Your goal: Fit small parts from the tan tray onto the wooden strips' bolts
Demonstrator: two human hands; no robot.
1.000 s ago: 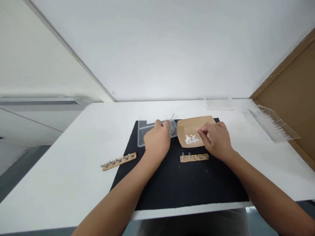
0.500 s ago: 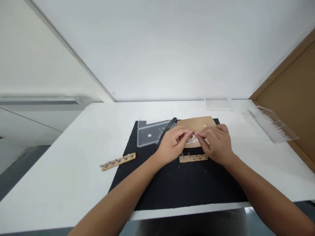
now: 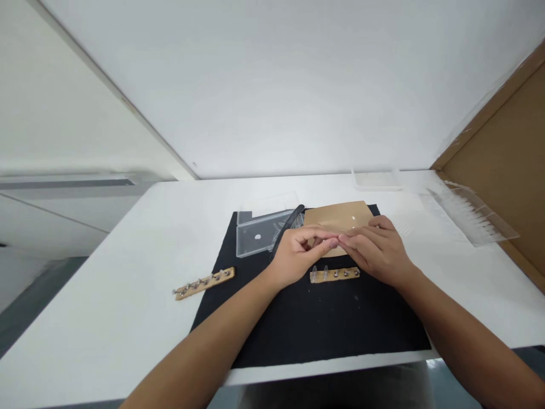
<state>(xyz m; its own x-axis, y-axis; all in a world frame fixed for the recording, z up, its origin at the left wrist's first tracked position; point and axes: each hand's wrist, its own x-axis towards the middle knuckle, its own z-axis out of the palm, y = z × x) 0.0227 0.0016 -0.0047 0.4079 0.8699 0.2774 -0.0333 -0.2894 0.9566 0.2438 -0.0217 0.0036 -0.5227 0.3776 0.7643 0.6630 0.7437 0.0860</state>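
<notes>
Fingertip to fingertip, my left hand (image 3: 300, 250) and my right hand (image 3: 377, 248) meet above a sheet of brown paper (image 3: 336, 213). Both are closed in a pinch; whatever is between the fingers is too small and hidden to name. Just in front of them lies a wooden strip (image 3: 330, 275) on the black mat (image 3: 306, 326). Clear nail-shaped tips stand at its left end, and bare metal studs show along the rest. A clear plastic box (image 3: 255, 241) and a dark, slim curved tool (image 3: 290, 220) are beyond my left hand.
Another wooden strip (image 3: 204, 283) with several metal studs lies across the mat's left edge. A clear tray (image 3: 377, 180) stands at the back. Clear sheets with a row of nail-like tips (image 3: 477, 218) lie at right by a brown board (image 3: 502, 136).
My fingertips have drawn closer together, and my right hand has turned slightly. The small white pieces seen on the paper beneath are now mostly covered by my fingers.
</notes>
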